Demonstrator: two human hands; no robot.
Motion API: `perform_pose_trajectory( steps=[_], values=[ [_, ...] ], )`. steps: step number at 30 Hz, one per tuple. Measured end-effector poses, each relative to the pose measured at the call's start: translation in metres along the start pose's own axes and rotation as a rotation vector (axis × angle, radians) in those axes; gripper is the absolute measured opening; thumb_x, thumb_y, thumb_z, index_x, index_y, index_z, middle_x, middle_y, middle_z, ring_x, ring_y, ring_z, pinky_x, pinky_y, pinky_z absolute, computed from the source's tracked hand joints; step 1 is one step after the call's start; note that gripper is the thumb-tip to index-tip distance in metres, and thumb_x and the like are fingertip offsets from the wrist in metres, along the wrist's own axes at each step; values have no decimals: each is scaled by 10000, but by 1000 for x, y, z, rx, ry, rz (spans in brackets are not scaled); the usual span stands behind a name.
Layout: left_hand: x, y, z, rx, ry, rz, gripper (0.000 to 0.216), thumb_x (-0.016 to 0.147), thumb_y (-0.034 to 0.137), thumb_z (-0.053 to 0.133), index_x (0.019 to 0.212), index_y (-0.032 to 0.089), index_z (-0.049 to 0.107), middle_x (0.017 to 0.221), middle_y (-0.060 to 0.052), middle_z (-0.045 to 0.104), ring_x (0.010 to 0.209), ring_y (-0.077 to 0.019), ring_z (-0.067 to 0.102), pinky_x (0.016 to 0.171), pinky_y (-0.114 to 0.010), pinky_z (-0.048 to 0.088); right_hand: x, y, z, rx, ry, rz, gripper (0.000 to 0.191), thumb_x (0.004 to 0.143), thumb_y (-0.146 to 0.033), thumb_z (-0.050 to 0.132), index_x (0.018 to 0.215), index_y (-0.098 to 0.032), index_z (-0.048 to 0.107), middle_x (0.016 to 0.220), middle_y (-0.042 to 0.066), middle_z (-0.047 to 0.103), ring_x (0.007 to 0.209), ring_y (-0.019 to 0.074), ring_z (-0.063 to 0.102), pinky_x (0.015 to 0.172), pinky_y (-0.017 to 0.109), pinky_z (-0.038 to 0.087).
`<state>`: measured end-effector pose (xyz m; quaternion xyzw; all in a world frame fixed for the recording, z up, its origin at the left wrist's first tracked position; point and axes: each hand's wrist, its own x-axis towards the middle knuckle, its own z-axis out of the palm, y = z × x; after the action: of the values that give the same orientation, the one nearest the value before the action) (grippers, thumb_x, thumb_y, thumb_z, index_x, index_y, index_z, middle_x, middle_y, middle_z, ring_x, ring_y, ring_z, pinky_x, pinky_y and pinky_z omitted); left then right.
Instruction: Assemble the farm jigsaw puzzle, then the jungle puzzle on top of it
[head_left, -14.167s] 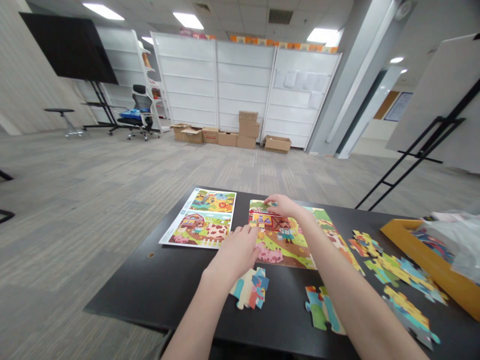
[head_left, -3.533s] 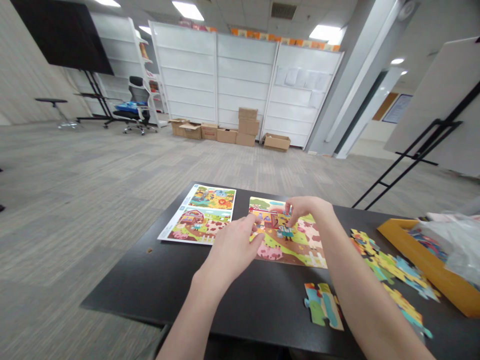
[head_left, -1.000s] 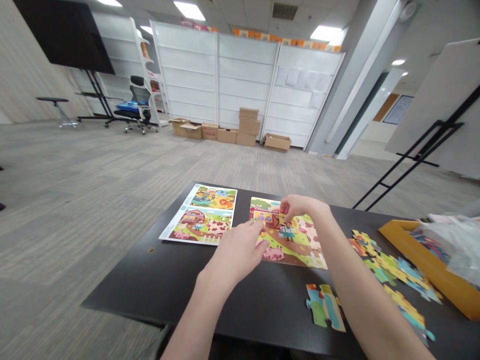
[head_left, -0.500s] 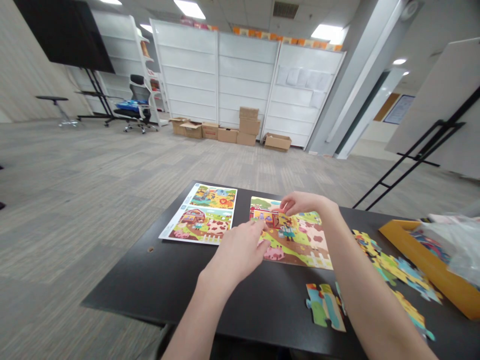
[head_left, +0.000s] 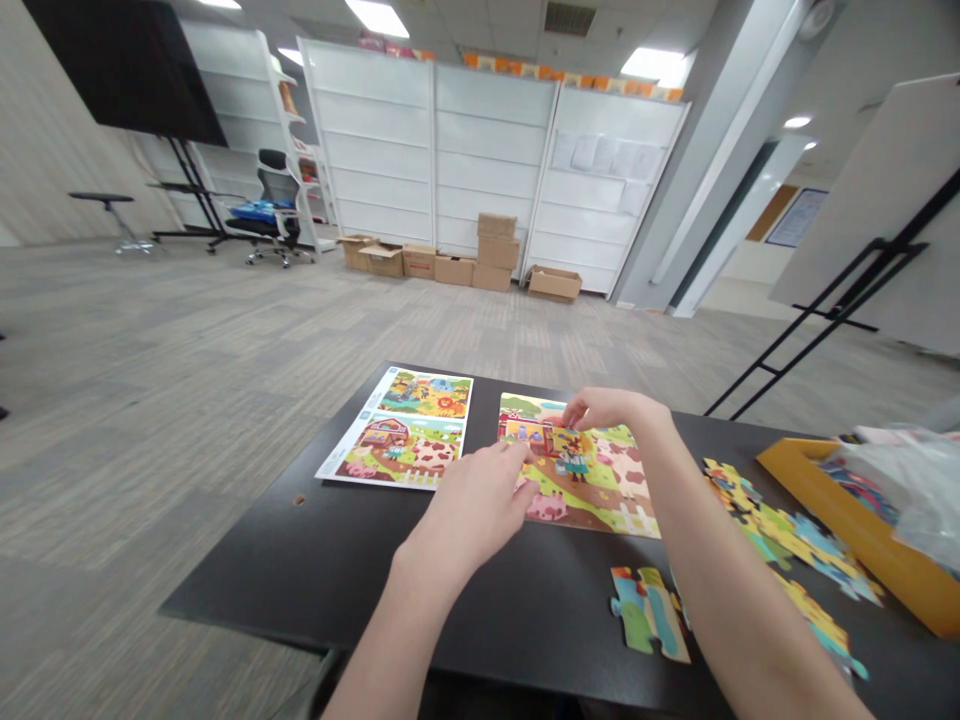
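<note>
A farm-scene jigsaw puzzle lies on the black table, showing a barn, a cow, a pig and a figure. My left hand rests at its left edge, palm down, fingers stretched over the barn side and thumb apart. Over the top middle, my right hand has its fingers bent and drawn together, tips down at the barn roof on a puzzle piece they mostly cover. Left of the puzzle lies a printed picture sheet with a jungle scene above a matching farm scene.
Loose puzzle pieces lie near the table's front edge, with more yellow and blue pieces beyond my right forearm. A yellow box holding a clear plastic bag stands at the right. Cardboard boxes line the far shelves.
Hardly anything differs. My right hand has shifted very slightly, its fingers still at the puzzle's top; my left hand stays in place.
</note>
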<state>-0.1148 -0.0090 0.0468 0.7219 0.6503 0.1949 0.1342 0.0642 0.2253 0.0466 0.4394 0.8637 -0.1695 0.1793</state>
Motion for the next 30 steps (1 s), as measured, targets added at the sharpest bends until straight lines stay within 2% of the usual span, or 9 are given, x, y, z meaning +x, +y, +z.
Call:
perform_pose_trajectory(
  steps=[7,12,15,21,30],
  values=[
    [0,0,1,6,2,9,247,968,307,513,1156,205,638,1104,-93,725,1045,-273,697,888,-376,525,-4,-5,-3,-19,36,8,353,740,-253,738,1091,-238,773,1035,38,779,925,242,709,724,288,496],
    [-1,0,0,14,-13,3,249,969,311,514,1157,206,640,1105,-94,727,1045,-277,700,880,-379,529,1,-5,2,-82,12,151,608,519,-386,921,1082,-258,732,1110,50,748,972,277,695,731,316,503],
    [-1,-1,-1,25,-17,2,253,973,312,505,1159,205,638,1110,-92,727,1039,-277,701,866,-375,534,3,-8,5,-120,-24,203,647,451,-445,954,1032,-267,730,1088,55,745,992,301,690,747,339,507],
    [-1,-1,0,46,-16,2,245,970,306,500,1146,205,639,1110,-84,724,1027,-277,703,835,-364,539,-2,-13,3,-125,-49,188,584,461,-489,949,943,-234,741,1036,72,748,991,324,687,747,362,506],
    [0,0,0,46,-26,6,261,974,315,501,1165,199,634,1100,-98,726,1041,-288,701,846,-378,539,-3,-12,2,-119,-56,189,588,436,-506,947,923,-237,756,1006,70,746,963,325,689,735,367,511]
  ],
)
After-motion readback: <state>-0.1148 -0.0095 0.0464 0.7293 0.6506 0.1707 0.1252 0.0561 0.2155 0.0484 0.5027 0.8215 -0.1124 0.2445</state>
